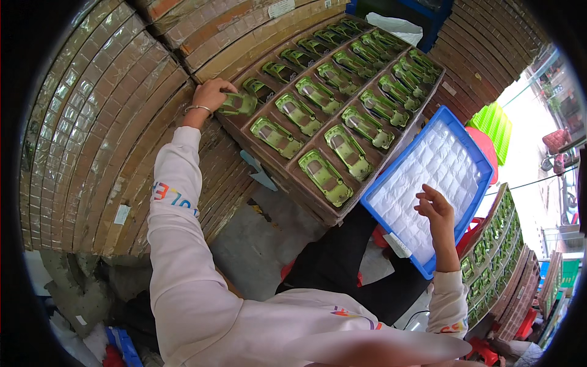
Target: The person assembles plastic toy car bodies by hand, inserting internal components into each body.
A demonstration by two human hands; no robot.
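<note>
For this step, we'd grip the green car shell [239, 104] by its edges, keep it level and clear the neighbouring shells [282, 72] before swinging it away; thin parts may scuff. It's at the near-left corner of the brown tray [298, 158]. Our left hand [214, 95] is closed on its end, fingers pinching, thumb contact unclear. Our right hand [436, 211] hangs loosely spread and holds nothing, over white padding [437, 159] in the blue tray [467, 140]; can't tell if touching.
</note>
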